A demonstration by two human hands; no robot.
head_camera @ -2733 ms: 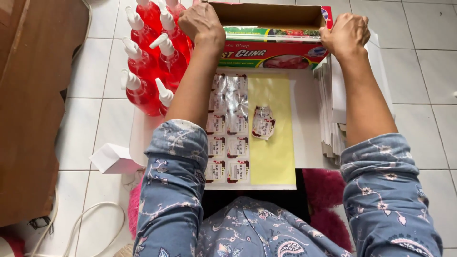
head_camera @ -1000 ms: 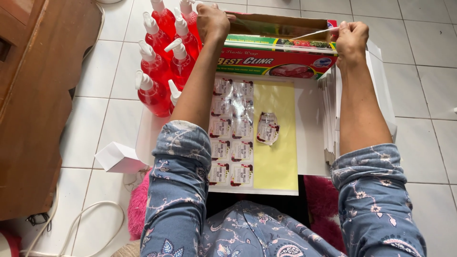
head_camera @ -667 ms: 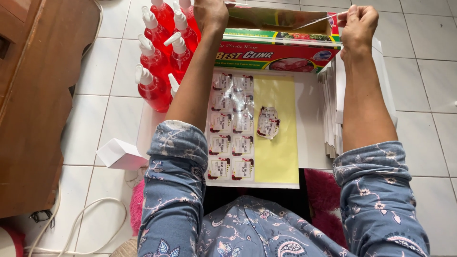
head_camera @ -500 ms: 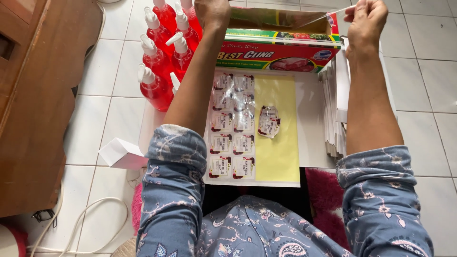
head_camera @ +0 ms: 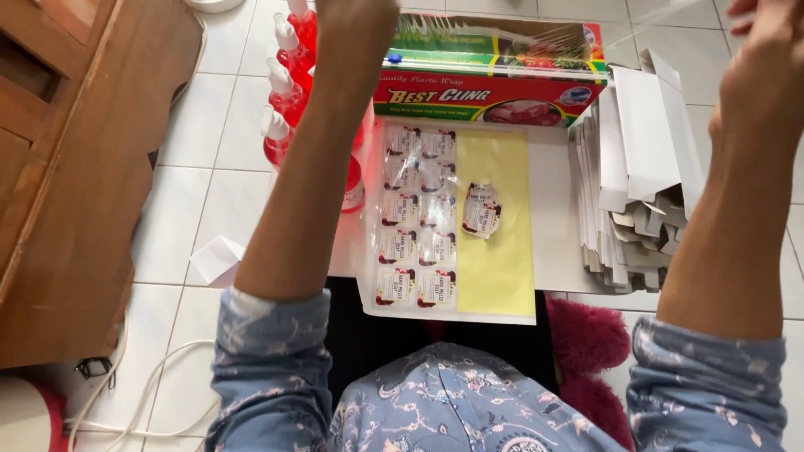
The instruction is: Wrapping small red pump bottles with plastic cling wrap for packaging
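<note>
Both my arms are raised over a long red and green box of clear plastic wrap (head_camera: 494, 79) lying open on the floor. My right hand (head_camera: 766, 59) is high at the top right, fingers pinched on a thin clear sheet of plastic wrap (head_camera: 662, 18) that stretches from the box. My left hand (head_camera: 360, 21) is above the box's left end; its fingers are cut off by the frame's top edge. Below the box lies a sticker sheet (head_camera: 417, 218) with a yellow backing (head_camera: 496, 243) and one loose wrapped label (head_camera: 481, 209).
Several red bottles with white caps (head_camera: 283, 79) stand left of the box. A stack of flat white cartons (head_camera: 636, 184) lies on the right. A wooden cabinet (head_camera: 75, 167) is at left, with a small white folded box (head_camera: 216, 258) and a white cable (head_camera: 142, 377) on the tiles.
Both hands have risen from the wrap box towards the top of the frame, the right one pulling the clear film up and to the right. My head has moved closer.
</note>
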